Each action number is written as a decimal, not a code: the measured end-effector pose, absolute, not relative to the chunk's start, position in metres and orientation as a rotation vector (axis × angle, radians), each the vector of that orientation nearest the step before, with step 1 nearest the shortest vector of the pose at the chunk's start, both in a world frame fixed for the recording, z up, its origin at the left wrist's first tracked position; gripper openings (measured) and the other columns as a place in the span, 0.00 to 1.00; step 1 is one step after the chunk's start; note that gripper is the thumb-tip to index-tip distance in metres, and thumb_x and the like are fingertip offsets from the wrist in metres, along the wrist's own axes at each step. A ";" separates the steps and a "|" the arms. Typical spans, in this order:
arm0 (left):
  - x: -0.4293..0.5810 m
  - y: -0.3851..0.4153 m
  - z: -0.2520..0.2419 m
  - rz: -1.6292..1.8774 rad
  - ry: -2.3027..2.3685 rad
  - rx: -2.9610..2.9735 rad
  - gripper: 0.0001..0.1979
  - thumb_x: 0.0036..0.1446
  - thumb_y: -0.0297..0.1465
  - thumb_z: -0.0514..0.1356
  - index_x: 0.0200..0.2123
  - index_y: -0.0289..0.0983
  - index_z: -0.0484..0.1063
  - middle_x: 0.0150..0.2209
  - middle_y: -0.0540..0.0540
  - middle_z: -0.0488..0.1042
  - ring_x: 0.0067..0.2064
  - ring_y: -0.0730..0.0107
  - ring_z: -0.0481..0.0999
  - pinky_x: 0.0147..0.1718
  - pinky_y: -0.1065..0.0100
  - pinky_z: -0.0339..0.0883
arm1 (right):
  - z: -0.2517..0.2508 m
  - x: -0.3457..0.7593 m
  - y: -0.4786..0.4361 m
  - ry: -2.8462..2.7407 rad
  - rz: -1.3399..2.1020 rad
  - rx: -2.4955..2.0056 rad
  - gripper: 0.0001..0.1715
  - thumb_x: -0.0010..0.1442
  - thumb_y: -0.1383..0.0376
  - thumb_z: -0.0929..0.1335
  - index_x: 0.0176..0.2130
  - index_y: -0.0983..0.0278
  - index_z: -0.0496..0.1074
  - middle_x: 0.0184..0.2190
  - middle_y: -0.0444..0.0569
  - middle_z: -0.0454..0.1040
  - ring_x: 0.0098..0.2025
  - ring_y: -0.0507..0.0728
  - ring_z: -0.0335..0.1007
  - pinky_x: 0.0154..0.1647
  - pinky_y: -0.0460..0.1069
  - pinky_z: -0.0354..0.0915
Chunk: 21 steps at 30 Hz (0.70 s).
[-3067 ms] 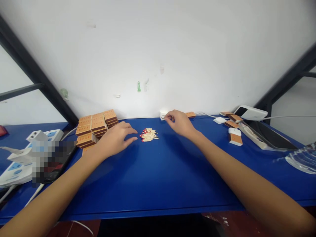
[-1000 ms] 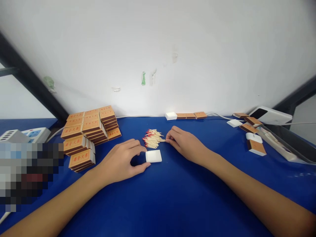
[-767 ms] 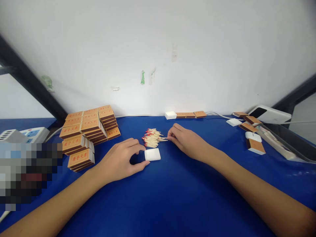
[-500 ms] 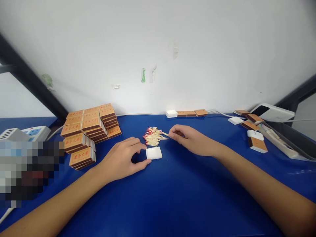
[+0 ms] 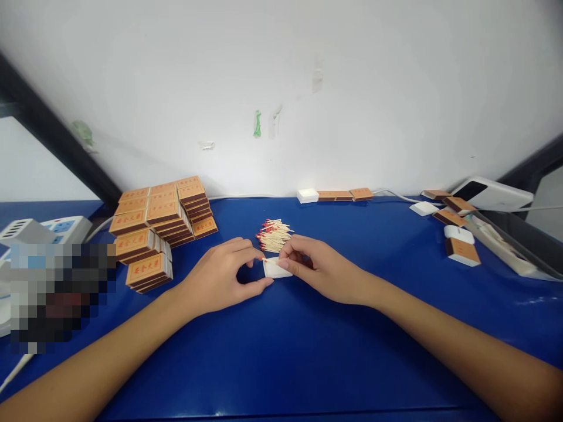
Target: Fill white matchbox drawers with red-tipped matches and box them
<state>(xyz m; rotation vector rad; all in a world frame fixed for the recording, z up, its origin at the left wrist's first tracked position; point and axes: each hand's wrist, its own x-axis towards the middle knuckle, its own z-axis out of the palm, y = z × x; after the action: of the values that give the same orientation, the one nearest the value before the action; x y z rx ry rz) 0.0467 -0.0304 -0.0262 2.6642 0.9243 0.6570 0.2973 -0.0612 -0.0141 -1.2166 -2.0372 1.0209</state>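
A small white matchbox tray (image 5: 273,272) lies on the blue tabletop between my hands. My left hand (image 5: 223,274) steadies its left end, with the thumb at the front edge and the index finger at the back corner. My right hand (image 5: 323,266) is closed in a pinch over the tray's right part, which it hides. In that pinch is a single match (image 5: 270,261), lying across the tray with its red head toward my left index finger. Just behind the tray is a heap of loose matches (image 5: 273,235), most red heads pointing left.
Stacked matchboxes (image 5: 165,211) stand at the left, near a white power strip (image 5: 74,231). Along the wall lie a white tray (image 5: 307,195) and a row of matchboxes (image 5: 335,196). At the right are more matchboxes (image 5: 463,251), a white rounded case (image 5: 459,234) and a white device (image 5: 497,194).
My right hand has moved left and nearer to me, bringing the match from beside the heap to over the tray. My left hand stays at the tray. The view has shifted slightly.
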 end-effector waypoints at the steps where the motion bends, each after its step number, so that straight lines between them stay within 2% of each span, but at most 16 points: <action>1: 0.047 -0.030 -0.026 0.660 0.919 2.670 0.12 0.62 0.39 0.68 0.45 0.39 0.78 0.37 0.47 0.76 0.38 0.65 0.76 0.34 0.65 0.67 | -0.015 0.297 -0.061 -2.039 1.009 -1.219 0.13 0.71 0.59 0.68 0.34 0.62 0.71 0.32 0.42 0.69 0.32 0.51 0.61 0.33 0.48 0.59; 8: 0.046 -0.031 -0.025 0.656 0.917 2.684 0.12 0.62 0.38 0.69 0.45 0.39 0.78 0.37 0.47 0.76 0.38 0.65 0.76 0.33 0.66 0.67 | -0.015 0.303 -0.057 -2.086 0.926 -1.201 0.08 0.69 0.63 0.68 0.37 0.62 0.75 0.36 0.45 0.71 0.31 0.50 0.64 0.32 0.47 0.62; 16: 0.046 -0.032 -0.024 0.691 0.893 2.739 0.12 0.62 0.38 0.68 0.46 0.38 0.78 0.37 0.47 0.77 0.39 0.64 0.76 0.35 0.64 0.70 | -0.011 0.307 -0.061 -2.315 0.672 -1.238 0.05 0.66 0.68 0.70 0.38 0.62 0.78 0.35 0.45 0.70 0.33 0.52 0.65 0.33 0.48 0.60; 21: 0.047 -0.034 -0.022 0.731 0.823 2.781 0.11 0.63 0.36 0.68 0.46 0.38 0.77 0.39 0.45 0.78 0.40 0.63 0.77 0.36 0.63 0.71 | -0.018 0.301 -0.063 -2.280 0.714 -1.175 0.06 0.69 0.63 0.71 0.40 0.61 0.79 0.35 0.45 0.71 0.34 0.52 0.66 0.35 0.48 0.61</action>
<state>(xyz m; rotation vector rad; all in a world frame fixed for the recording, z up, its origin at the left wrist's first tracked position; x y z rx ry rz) 0.0471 -0.0344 -0.0220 2.7805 0.8234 0.7310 0.3014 -0.0627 -0.0176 -1.1752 -2.2802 0.7140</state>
